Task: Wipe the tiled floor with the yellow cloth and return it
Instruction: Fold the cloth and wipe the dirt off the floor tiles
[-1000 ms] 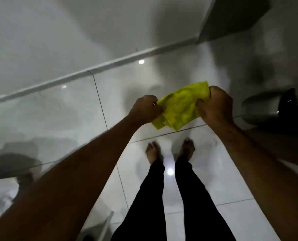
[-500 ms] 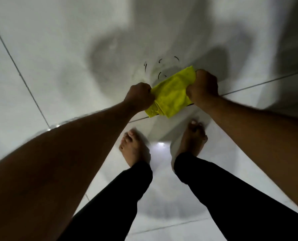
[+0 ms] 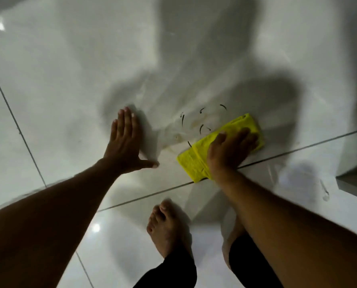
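The folded yellow cloth point(image 3: 196, 161) lies flat on the glossy white tiled floor point(image 3: 69, 84), across a grout line. My right hand point(image 3: 229, 150) presses down on top of it, fingers spread over its far half. My left hand point(image 3: 125, 142) rests palm down on the bare tile to the left, fingers apart, holding nothing. Just beyond the cloth are several short dark curved marks point(image 3: 201, 128) and a faint yellowish stain point(image 3: 194, 123) on the tile.
My bare feet point(image 3: 167, 227) in black trousers stand close behind the cloth. A raised ledge or step point(image 3: 354, 181) sits at the right edge, with a wet smear point(image 3: 300, 179) on the tile beside it. Dark shadows fall across the floor ahead.
Both hands held the cloth in the air; now I am bent low, the cloth is on the floor under my right hand, and my left hand has let go and rests on the tile.
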Demonstrator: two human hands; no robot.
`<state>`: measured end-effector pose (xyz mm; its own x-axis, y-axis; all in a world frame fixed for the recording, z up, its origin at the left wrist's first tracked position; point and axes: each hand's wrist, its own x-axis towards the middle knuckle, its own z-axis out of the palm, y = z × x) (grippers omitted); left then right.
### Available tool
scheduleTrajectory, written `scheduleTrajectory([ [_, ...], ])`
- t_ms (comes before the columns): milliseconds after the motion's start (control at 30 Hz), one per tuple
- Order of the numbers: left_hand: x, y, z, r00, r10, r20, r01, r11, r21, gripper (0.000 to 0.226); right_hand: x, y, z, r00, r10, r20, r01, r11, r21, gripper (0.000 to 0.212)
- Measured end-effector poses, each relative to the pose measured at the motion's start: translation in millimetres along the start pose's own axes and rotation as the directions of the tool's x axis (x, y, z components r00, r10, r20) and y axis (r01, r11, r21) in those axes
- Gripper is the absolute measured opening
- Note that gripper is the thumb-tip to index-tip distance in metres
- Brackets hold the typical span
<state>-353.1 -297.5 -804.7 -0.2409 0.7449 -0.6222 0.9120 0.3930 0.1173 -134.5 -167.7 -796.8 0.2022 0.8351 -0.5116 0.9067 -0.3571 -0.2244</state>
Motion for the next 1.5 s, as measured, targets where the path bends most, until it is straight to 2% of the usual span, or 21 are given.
scheduleTrajectory([
  [100, 13.2, -9.7, 14.2, 1.000, 0.002, -0.004, -0.002, 0.999, -0.050, 0.166, 14.4, -2.0, 20.7, 0.993, -0.088, -0.076, 0.079, 0.991, -0.104, 0.067],
  [167, 17.1, -13.4, 21.2, 1.000, 0.001, -0.023, -0.003, 0.997, -0.077, 0.167, 36.1, -7.4, 29.5, 0.945, -0.300, -0.129, 0.267, 0.937, -0.224, 0.064],
  [233, 16.7, -14.8, 24.7, 0.999, 0.004, -0.034, -0.007, 0.996, -0.092, 0.168, 40.2, -12.0, 41.3, 0.801, -0.597, -0.051, 0.547, 0.762, -0.346, 0.064],
  [300, 15.8, -13.8, 21.7, 1.000, 0.007, -0.023, -0.009, 0.995, -0.095, 0.168, 21.0, -1.8, 55.6, 0.547, -0.826, 0.136, 0.797, 0.464, -0.385, 0.065],
  [400, 12.2, -7.9, 7.0, 0.999, -0.006, 0.041, 0.010, 0.993, -0.115, 0.168, -5.7, 49.2, 46.5, 0.346, -0.881, 0.321, 0.913, 0.238, -0.332, 0.065],
  [500, 10.5, -1.8, -5.7, 0.993, -0.038, 0.108, 0.054, 0.987, -0.148, 0.172, 31.2, 76.0, 11.4, 0.469, -0.829, 0.306, 0.854, 0.337, -0.396, 0.066],
  [600, 17.1, -1.3, -4.5, 0.990, -0.065, 0.127, 0.085, 0.985, -0.151, 0.177, 84.5, 27.4, 7.0, 0.761, -0.649, 0.009, 0.584, 0.679, -0.445, 0.066],
  [667, 19.6, -3.4, -0.3, 0.989, -0.062, 0.132, 0.081, 0.986, -0.148, 0.177, 79.1, -18.9, 26.4, 0.829, -0.541, -0.142, 0.463, 0.806, -0.368, 0.065],
  [733, 20.0, -5.3, 1.4, 0.989, -0.055, 0.134, 0.075, 0.986, -0.149, 0.177, 46.2, -28.4, 51.8, 0.707, -0.705, -0.052, 0.641, 0.671, -0.374, 0.064],
  [833, 18.3, -4.7, -4.2, 0.985, -0.074, 0.154, 0.096, 0.985, -0.146, 0.178, 23.9, 22.2, 43.2, 0.366, -0.896, 0.252, 0.890, 0.258, -0.376, 0.064],
  [900, 17.3, -1.9, -7.4, 0.983, -0.075, 0.171, 0.099, 0.986, -0.137, 0.178, 57.5, 56.3, 9.5, 0.343, -0.893, 0.290, 0.885, 0.204, -0.420, 0.061],
  [967, 17.8, -1.9, -7.0, 0.982, -0.080, 0.172, 0.104, 0.986, -0.131, 0.179, 101.2, 74.7, -18.9, 0.502, -0.843, 0.195, 0.790, 0.355, -0.500, 0.063],
  [1067, 19.7, -2.7, -1.8, 0.981, -0.089, 0.170, 0.111, 0.986, -0.121, 0.179, 109.5, 61.2, -17.9, 0.812, -0.560, -0.165, 0.453, 0.783, -0.426, 0.064],
  [1133, 21.0, -3.1, 0.1, 0.984, -0.088, 0.155, 0.106, 0.988, -0.111, 0.179, 62.7, 38.1, 15.2, 0.865, -0.429, -0.261, 0.335, 0.880, -0.338, 0.065],
  [1167, 21.3, -3.2, 0.0, 0.985, -0.089, 0.150, 0.106, 0.989, -0.108, 0.179, 37.1, 33.7, 29.0, 0.847, -0.495, -0.194, 0.414, 0.843, -0.343, 0.066],
  [1200, 20.8, -4.6, -0.2, 0.985, -0.090, 0.149, 0.106, 0.989, -0.101, 0.179, 16.4, 38.3, 37.6, 0.778, -0.627, -0.048, 0.570, 0.735, -0.367, 0.067],
  [1300, 21.0, -4.0, -0.5, 0.986, -0.090, 0.144, 0.104, 0.990, -0.095, 0.180, 48.6, 78.4, 10.1, 0.274, -0.916, 0.295, 0.916, 0.155, -0.370, 0.061],
  [1333, 20.9, -3.3, -1.1, 0.985, -0.095, 0.145, 0.110, 0.989, -0.095, 0.180, 70.7, 86.8, -5.7, 0.224, -0.922, 0.317, 0.922, 0.095, -0.375, 0.060],
  [1367, 21.0, -2.5, -0.9, 0.984, -0.096, 0.148, 0.110, 0.989, -0.094, 0.180, 90.6, 93.2, -17.9, 0.287, -0.913, 0.288, 0.896, 0.150, -0.418, 0.060],
  [1433, 20.9, -2.3, 0.2, 0.985, -0.098, 0.141, 0.112, 0.989, -0.097, 0.180, 109.2, 95.4, -26.6, 0.616, -0.785, 0.059, 0.706, 0.517, -0.484, 0.062],
  [1500, 18.7, -3.3, -1.4, 0.987, -0.094, 0.128, 0.108, 0.988, -0.107, 0.179, 73.7, 68.5, 1.1, 0.836, -0.508, -0.209, 0.418, 0.835, -0.358, 0.062],
])
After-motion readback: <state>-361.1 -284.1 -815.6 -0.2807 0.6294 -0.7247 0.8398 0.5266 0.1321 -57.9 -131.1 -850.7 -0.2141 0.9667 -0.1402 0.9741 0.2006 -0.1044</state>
